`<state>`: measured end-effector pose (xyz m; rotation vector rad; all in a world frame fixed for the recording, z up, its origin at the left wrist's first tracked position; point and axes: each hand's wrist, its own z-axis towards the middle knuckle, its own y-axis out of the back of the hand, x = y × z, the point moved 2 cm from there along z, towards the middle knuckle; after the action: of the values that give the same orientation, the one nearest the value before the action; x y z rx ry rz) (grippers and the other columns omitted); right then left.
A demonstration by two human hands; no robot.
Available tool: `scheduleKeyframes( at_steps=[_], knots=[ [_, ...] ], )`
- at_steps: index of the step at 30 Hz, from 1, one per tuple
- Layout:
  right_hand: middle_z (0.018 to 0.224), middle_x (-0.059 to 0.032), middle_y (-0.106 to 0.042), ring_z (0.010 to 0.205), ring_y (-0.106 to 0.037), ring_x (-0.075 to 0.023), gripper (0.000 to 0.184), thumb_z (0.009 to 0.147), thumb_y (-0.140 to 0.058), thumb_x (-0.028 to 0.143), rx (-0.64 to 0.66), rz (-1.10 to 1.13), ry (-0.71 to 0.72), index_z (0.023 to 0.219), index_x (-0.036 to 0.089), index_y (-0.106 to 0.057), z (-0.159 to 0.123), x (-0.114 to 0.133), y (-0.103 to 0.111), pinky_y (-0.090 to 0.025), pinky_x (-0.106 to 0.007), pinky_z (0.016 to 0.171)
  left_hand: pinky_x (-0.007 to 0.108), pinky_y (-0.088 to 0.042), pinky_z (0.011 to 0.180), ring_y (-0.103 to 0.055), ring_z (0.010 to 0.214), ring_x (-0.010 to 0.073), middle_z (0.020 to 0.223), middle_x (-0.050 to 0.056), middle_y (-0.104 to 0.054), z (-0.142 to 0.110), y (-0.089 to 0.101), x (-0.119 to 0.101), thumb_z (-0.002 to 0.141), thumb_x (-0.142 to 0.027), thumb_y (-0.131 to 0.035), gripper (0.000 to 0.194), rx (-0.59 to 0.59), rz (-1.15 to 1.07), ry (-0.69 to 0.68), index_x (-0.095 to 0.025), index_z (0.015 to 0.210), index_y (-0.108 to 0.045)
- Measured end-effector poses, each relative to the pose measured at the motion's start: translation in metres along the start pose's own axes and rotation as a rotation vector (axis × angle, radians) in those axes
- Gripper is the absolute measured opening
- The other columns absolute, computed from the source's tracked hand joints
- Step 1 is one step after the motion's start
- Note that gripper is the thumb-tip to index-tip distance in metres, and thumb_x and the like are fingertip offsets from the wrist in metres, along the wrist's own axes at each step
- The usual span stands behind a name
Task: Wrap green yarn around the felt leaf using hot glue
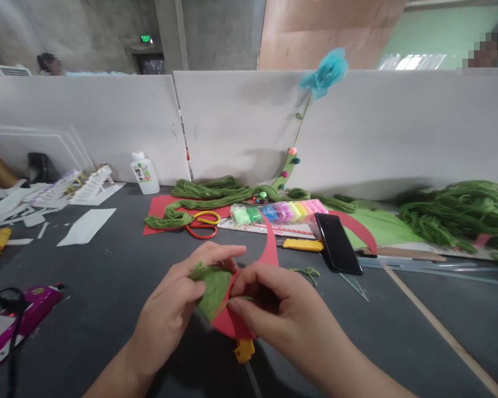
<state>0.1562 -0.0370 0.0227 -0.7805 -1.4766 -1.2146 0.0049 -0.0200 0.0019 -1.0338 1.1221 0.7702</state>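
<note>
A red crescent-shaped card (270, 243) is between my hands, its left part covered with green yarn (216, 292). My left hand (168, 301) grips the yarn-covered part between thumb and fingers, with the index finger stretched along the top. At the edge of the covering, the thumb and fingertips of my right hand (288, 307) pinch a strand of green yarn against the red card. Just beneath the card, a yellow tool (244, 351) with a translucent rod shows in part; the rest is hidden.
Behind my hands lie red-and-yellow-handled scissors (203, 225), bagged coloured clay (280, 211), a yellow cutter (302, 245) and a black phone (338, 243). Green yarn (460, 213) is heaped at right. A magenta glue gun (29, 320) lies left. A white bottle (145, 174) stands by the partition (240, 127).
</note>
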Motion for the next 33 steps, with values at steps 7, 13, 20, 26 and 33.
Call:
scheduleKeyframes(
  at_steps=[7, 13, 20, 26, 33],
  knots=[
    [0.064, 0.0031, -0.055, 0.056, -0.046, -0.0098, 0.011, 0.082, -0.053, 0.02, -0.088, -0.467, 0.239, 0.072, 0.02, -0.055, -0.003, 0.0, 0.007, -0.033, -0.021, 0.052, 0.023, -0.042, 0.082, -0.052, 0.097, 0.0192, 0.098, 0.0, -0.065, 0.003, -0.005, -0.005, 0.077, -0.015, -0.043, 0.039, -0.008, -0.07, 0.041, -0.027, 0.1, -0.072],
    [0.068, 0.0018, -0.059, 0.057, -0.05, -0.0115, 0.004, 0.082, -0.055, 0.023, -0.12, -0.577, 0.279, 0.08, 0.021, -0.057, -0.001, 0.002, 0.012, -0.035, -0.023, 0.056, 0.022, -0.041, 0.077, -0.049, 0.092, 0.0186, 0.096, 0.003, -0.066, 0.004, -0.004, -0.003, 0.074, -0.014, -0.044, 0.036, -0.072, -0.127, 0.146, -0.022, 0.093, -0.074],
    [0.063, 0.0015, -0.055, 0.057, -0.048, -0.0114, 0.014, 0.081, -0.054, 0.023, -0.067, -0.57, 0.204, 0.068, 0.02, -0.058, 0.003, 0.002, 0.015, -0.031, -0.022, 0.051, 0.022, -0.039, 0.07, -0.048, 0.079, 0.0153, 0.079, 0.001, -0.056, 0.008, -0.006, -0.002, 0.077, -0.018, -0.045, 0.033, -0.025, -0.123, 0.146, -0.019, 0.099, -0.069],
    [0.056, 0.0027, -0.051, 0.053, -0.044, -0.0111, 0.016, 0.076, -0.055, 0.024, -0.114, -0.303, 0.04, 0.062, 0.018, -0.056, 0.006, 0.007, 0.037, -0.033, -0.021, 0.048, 0.018, -0.029, 0.047, -0.038, 0.052, 0.0072, 0.067, -0.004, -0.05, 0.012, 0.004, -0.004, 0.074, -0.026, -0.059, 0.013, -0.015, 0.087, 0.21, -0.02, 0.085, -0.062],
    [0.056, 0.002, -0.05, 0.055, -0.044, -0.012, 0.017, 0.076, -0.055, 0.027, -0.144, -0.298, 0.001, 0.062, 0.018, -0.056, 0.006, 0.01, 0.047, -0.033, -0.023, 0.049, 0.017, -0.021, 0.038, -0.032, 0.042, 0.0041, 0.058, -0.004, -0.05, 0.012, 0.002, 0.001, 0.07, -0.03, -0.066, 0.015, -0.045, 0.281, 0.248, -0.016, 0.072, -0.062]
  ],
)
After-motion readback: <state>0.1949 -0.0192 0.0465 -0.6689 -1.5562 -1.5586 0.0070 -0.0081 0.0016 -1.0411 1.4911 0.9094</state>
